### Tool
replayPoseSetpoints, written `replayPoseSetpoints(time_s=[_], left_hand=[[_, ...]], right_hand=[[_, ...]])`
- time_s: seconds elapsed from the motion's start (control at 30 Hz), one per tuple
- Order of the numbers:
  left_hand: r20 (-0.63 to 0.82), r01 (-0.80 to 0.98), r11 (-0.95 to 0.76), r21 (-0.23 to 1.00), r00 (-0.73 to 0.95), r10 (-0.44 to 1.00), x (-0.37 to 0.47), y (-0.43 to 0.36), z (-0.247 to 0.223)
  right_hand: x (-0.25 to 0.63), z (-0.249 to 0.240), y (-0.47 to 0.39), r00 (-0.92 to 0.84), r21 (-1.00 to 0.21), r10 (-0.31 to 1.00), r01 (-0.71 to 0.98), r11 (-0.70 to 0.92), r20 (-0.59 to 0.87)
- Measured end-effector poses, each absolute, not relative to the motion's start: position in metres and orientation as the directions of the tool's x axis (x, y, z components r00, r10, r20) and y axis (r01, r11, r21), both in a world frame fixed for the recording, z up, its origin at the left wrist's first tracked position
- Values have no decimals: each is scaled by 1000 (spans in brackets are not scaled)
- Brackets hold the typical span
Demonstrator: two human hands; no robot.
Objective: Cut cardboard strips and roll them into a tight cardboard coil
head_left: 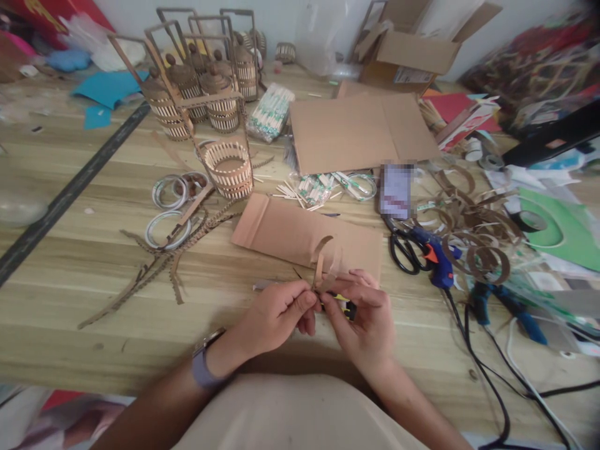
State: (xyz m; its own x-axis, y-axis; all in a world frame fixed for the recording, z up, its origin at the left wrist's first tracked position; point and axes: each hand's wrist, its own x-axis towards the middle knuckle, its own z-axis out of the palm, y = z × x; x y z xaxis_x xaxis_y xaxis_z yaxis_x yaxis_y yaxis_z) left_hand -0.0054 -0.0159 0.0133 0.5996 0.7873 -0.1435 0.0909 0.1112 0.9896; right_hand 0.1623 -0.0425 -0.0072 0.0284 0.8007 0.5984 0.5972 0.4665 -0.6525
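Both hands meet low in the middle of the head view. My left hand [281,315] is closed in a pinch on a thin brown cardboard strip [319,272]. The fingertips of my right hand [365,319] close on the same strip from the other side, with its loose end standing up and curling. Below them, partly hidden, lies a yellow-and-black tool [349,308]. Just beyond the hands is a flat folded cardboard piece [290,228]. A small basket of pale sticks with a tall cardboard handle [229,172] stands farther back.
Several lidded stick lanterns [220,106] stand at the back left. Corrugated strips [154,275] and white rings [169,229] lie left. To the right are black scissors [404,251], a blue glue gun [440,259], pliers [510,309], cables and cardboard rings [487,264]. A cardboard sheet [356,131] lies behind.
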Motion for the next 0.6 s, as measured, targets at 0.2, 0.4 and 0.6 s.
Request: replayPoseSetpoints(time_s=[0.2, 0.4, 0.6], left_hand=[[-248, 30, 270, 962, 504, 828, -7, -14, 15], [-329, -88, 380, 921, 349, 877, -10, -9, 14], [-341, -104, 395, 913, 337, 877, -7, -9, 11]], right_hand=[[204, 13, -30, 41, -632, 908, 731, 257, 417], [301, -7, 6, 211, -120, 959, 974, -191, 187], [325, -21, 24, 223, -134, 967, 969, -207, 121]])
